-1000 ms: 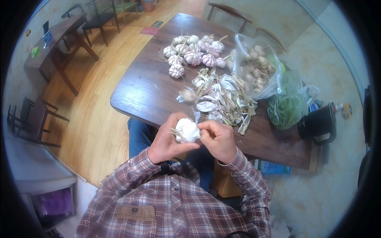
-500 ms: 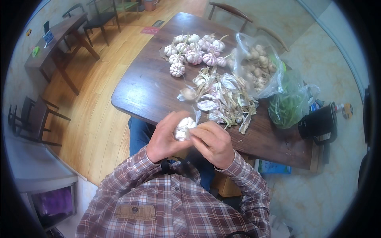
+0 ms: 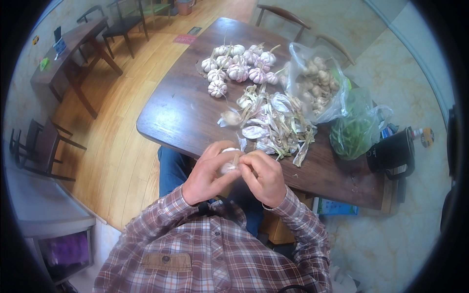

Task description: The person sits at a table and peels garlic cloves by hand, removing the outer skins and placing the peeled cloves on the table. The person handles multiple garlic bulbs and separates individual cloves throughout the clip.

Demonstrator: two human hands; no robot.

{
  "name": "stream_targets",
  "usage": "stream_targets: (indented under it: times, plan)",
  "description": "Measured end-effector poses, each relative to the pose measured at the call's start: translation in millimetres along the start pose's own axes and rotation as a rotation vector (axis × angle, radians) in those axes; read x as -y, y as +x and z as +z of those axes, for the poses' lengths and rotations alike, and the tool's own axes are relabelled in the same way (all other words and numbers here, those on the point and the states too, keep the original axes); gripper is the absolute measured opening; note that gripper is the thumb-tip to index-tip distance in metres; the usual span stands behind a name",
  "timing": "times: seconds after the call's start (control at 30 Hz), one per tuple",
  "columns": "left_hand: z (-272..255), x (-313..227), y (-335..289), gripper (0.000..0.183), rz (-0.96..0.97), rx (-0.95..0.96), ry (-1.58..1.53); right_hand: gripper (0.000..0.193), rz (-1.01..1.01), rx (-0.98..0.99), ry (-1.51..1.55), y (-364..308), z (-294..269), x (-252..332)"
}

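My left hand point(image 3: 205, 175) is wrapped round a white garlic bulb point(image 3: 228, 168), held just off the table's near edge. Its fingers and thumb cover much of the bulb. The fingertips of my right hand point(image 3: 264, 176) pinch at the bulb's right side, by what looks like its stem; the exact bit between them is hidden. Beyond my hands a heap of dry garlic skins and leaves point(image 3: 273, 122) lies on the table. Farther back sit several whole garlic bulbs point(image 3: 238, 72) with purplish stripes, grouped together.
On the dark wooden table point(image 3: 178, 105), a clear plastic bag of garlic bulbs point(image 3: 317, 80) stands at the back right. Nearer are a bag of green vegetables point(image 3: 351, 134) and a black jug point(image 3: 391, 151) at the right edge. Chairs point(image 3: 49, 146) and another table point(image 3: 73, 44) stand leftward.
The bulb has turned in my left hand, whose fingers and thumb now cover more of it. My right fingertips have shifted to the bulb's upper right side.
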State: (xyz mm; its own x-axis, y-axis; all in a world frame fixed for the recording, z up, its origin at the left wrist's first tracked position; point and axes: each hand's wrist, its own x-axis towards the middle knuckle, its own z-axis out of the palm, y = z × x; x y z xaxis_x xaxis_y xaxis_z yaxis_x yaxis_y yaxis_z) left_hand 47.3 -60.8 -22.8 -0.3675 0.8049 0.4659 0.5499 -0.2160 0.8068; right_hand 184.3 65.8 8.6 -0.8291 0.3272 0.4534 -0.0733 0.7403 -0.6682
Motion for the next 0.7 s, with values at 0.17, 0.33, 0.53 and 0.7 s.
stream_targets:
  times: [0.17,0.33,0.53,0.7]
  plan:
    - [-1,0,-1,0.024,0.053,-0.101,-0.017,0.008,0.042,-0.051,0.007,1,3,1]
    - [-2,-7,3,0.017,0.054,-0.134,-0.011,0.008,0.024,-0.047,-0.026,1,4,0]
    - [3,-7,5,0.016,0.153,-0.166,0.067,0.009,0.081,-0.063,-0.024,0,6,2]
    - [5,-11,8,0.016,0.277,-0.273,0.04,0.005,0.271,-0.207,0.084,3,10,3]
